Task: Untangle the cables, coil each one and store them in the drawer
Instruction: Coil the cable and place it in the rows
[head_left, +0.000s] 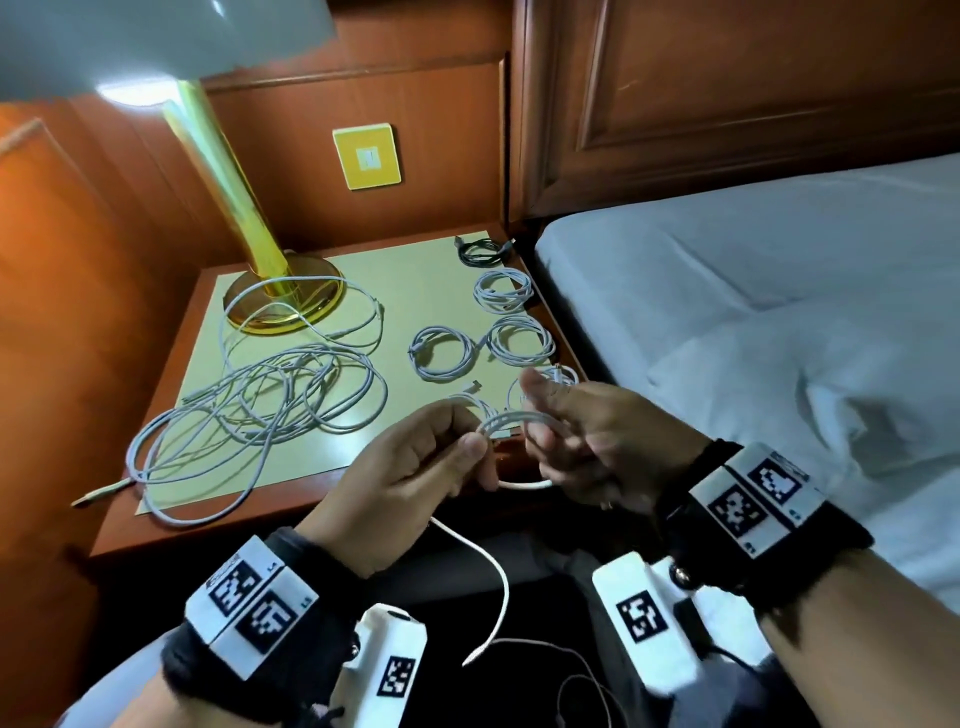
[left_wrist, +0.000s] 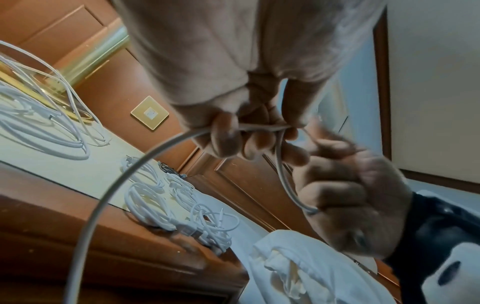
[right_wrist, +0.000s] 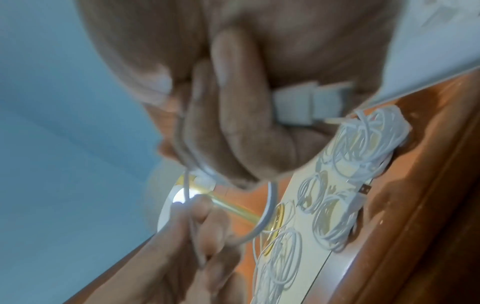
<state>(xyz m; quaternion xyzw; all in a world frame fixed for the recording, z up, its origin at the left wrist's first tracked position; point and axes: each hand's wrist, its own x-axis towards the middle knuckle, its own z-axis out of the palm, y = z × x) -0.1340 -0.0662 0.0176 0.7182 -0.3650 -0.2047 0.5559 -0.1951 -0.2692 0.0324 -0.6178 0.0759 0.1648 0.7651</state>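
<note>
Nightstand (head_left: 156, 525): head view alone shows tangled cables (head_left: 270, 410).

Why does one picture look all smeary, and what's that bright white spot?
Right wrist view: the right hand is smeared by motion blur, and the white spot is glare from the lamp. Left wrist view: slightly soft; the white cable bows. Head view: sharpest, and the tangled cables cast shadows.

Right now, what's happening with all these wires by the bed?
A person is winding a white cable into a coil, left hand and right hand both holding it. Several finished coils lie on the nightstand; a loose tangle near the lamp still waits.
</note>
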